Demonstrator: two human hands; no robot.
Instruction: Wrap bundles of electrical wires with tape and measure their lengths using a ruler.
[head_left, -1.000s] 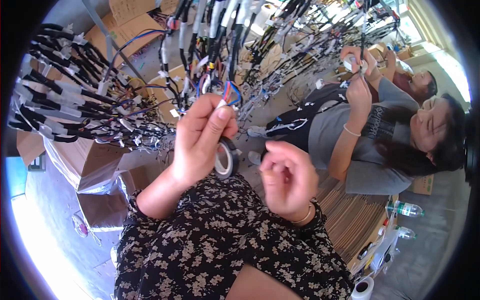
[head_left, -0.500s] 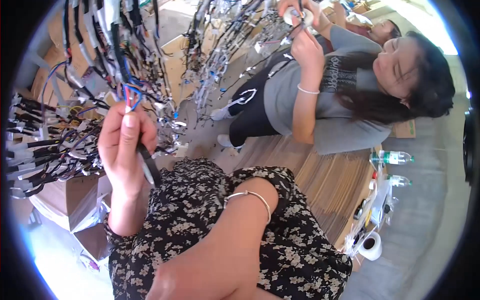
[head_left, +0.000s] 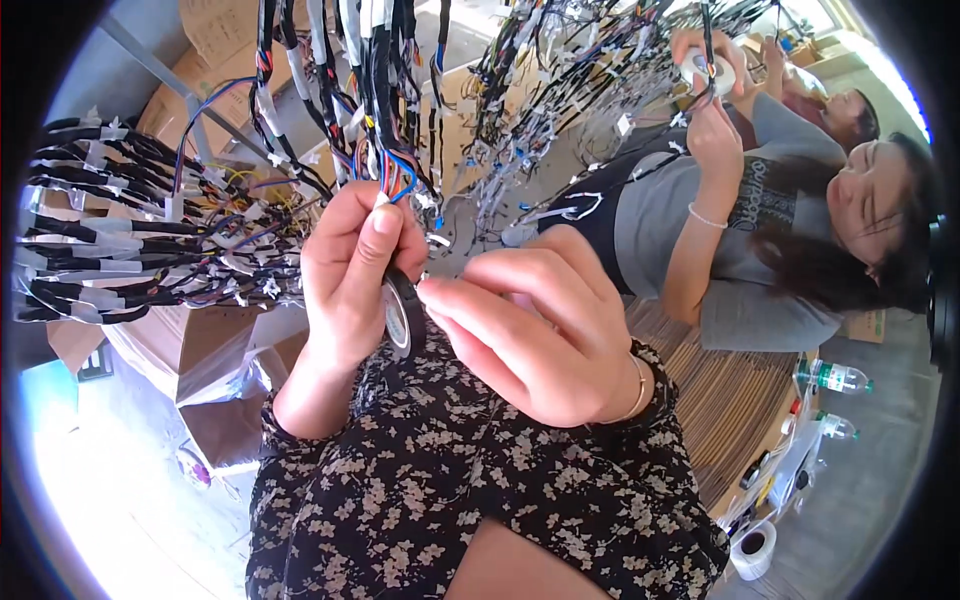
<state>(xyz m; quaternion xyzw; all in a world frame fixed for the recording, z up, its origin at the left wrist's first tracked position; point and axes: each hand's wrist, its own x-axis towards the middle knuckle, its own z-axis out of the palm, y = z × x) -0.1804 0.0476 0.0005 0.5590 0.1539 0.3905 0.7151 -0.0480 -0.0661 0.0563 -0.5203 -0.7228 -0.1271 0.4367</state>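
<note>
Head view shows our right hand [head_left: 535, 330] back up at chest height, where half a second ago it lay low out of the work; its fingertips [head_left: 440, 292] now pinch at the edge of the black tape roll [head_left: 398, 312]; we judge a fresh length is about to be drawn. Our left hand [head_left: 355, 270] keeps its closed hold on the roll and on the coloured wire ends [head_left: 393, 175] of the hanging harness [head_left: 375, 80]. Beyond, a co-worker's hand [head_left: 715, 140] works a white tape roll [head_left: 700, 70] among the bundles.
</note>
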